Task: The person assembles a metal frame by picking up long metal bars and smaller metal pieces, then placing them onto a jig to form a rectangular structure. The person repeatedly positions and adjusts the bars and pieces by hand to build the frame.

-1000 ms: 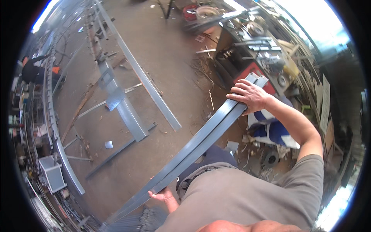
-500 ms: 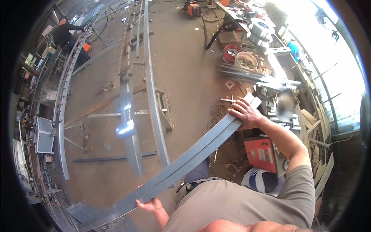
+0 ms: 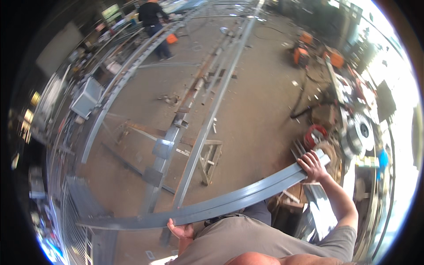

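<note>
Across the person's front, 2 hands [image 3: 312, 164] [image 3: 180, 229] hold a grey steel bar [image 3: 229, 202].

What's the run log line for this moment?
left hand: holds grey metal bar | right hand: holds bar's far end | bar: off the floor

1 grey steel beam [image 3: 229, 201], 2 hands on it, 1 person [image 3: 152, 22] in back, 1 red coil [image 3: 314, 134].

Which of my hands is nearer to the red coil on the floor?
Right. The right hand grips the grey beam near its far end, just below the red coil. The left hand holds the beam close to the body, far from the coil.
</note>
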`<action>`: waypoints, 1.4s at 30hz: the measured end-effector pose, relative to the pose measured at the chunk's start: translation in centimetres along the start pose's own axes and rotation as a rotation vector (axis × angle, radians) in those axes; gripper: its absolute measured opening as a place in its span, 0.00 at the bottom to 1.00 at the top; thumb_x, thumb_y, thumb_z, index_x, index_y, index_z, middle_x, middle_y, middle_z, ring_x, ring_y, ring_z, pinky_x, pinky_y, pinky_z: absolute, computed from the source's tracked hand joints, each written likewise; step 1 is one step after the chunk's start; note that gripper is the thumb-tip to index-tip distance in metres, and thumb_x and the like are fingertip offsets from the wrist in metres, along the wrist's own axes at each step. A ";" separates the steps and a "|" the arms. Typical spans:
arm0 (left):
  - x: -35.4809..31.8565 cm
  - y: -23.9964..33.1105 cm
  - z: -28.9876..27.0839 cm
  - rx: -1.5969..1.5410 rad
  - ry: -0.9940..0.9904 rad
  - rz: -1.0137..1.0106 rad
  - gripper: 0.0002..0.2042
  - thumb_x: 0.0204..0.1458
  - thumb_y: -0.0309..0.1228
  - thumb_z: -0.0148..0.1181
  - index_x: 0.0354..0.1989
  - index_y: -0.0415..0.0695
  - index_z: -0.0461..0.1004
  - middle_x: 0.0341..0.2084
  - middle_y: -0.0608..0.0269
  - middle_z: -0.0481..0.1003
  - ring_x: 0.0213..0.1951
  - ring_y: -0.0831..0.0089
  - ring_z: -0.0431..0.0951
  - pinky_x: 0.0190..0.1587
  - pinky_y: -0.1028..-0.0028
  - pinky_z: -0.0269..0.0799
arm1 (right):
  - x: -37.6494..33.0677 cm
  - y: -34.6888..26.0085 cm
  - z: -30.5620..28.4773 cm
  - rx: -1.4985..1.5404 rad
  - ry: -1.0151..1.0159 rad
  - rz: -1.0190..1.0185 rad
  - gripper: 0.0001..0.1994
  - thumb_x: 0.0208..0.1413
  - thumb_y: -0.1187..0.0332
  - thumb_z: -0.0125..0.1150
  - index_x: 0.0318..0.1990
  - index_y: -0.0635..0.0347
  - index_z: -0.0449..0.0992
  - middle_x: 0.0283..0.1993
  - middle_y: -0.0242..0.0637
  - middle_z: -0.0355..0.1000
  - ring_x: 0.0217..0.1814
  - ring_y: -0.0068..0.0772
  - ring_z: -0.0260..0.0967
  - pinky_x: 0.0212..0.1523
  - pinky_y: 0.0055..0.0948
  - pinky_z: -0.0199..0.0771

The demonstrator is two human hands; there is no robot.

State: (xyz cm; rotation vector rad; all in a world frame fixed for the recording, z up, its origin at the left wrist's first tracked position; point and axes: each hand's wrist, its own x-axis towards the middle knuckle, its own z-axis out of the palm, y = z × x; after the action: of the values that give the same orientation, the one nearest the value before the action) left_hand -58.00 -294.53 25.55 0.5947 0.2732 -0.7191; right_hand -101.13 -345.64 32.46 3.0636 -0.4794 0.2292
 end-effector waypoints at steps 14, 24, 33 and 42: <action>13.3 -29.3 26.4 -0.145 0.181 0.110 0.20 0.53 0.43 0.63 0.50 0.47 0.77 0.45 0.60 0.82 0.49 0.53 0.82 0.54 0.48 0.79 | 14.4 42.9 2.3 0.012 0.106 -0.042 0.46 0.30 0.54 0.78 0.64 0.56 0.69 0.64 0.49 0.69 0.70 0.56 0.63 0.75 0.64 0.54; 32.4 -46.9 43.9 -0.020 0.215 0.148 0.30 0.49 0.52 0.62 0.56 0.46 0.73 0.54 0.55 0.78 0.58 0.50 0.76 0.61 0.42 0.71 | 31.3 70.8 7.1 0.022 0.101 -0.095 0.43 0.31 0.56 0.76 0.62 0.54 0.71 0.60 0.44 0.70 0.69 0.52 0.65 0.74 0.61 0.55; 51.1 -60.2 62.6 -0.111 0.183 0.411 0.27 0.49 0.44 0.70 0.57 0.47 0.73 0.50 0.56 0.78 0.54 0.55 0.78 0.60 0.48 0.74 | 48.1 96.7 7.9 -0.013 0.024 -0.096 0.44 0.30 0.57 0.76 0.64 0.52 0.70 0.64 0.43 0.69 0.71 0.50 0.63 0.75 0.61 0.53; 69.1 -77.0 78.3 -0.206 0.269 0.326 0.27 0.47 0.45 0.65 0.56 0.47 0.73 0.54 0.55 0.77 0.57 0.51 0.76 0.64 0.46 0.67 | 64.5 125.8 10.0 0.034 0.054 -0.220 0.43 0.33 0.55 0.77 0.63 0.50 0.70 0.63 0.42 0.70 0.70 0.50 0.64 0.75 0.59 0.55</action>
State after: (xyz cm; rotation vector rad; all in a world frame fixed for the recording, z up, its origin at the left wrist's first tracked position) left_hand -57.90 -424.33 26.78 0.5223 0.4807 -0.2912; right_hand -77.46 -485.34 33.38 3.1001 -0.1353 0.3136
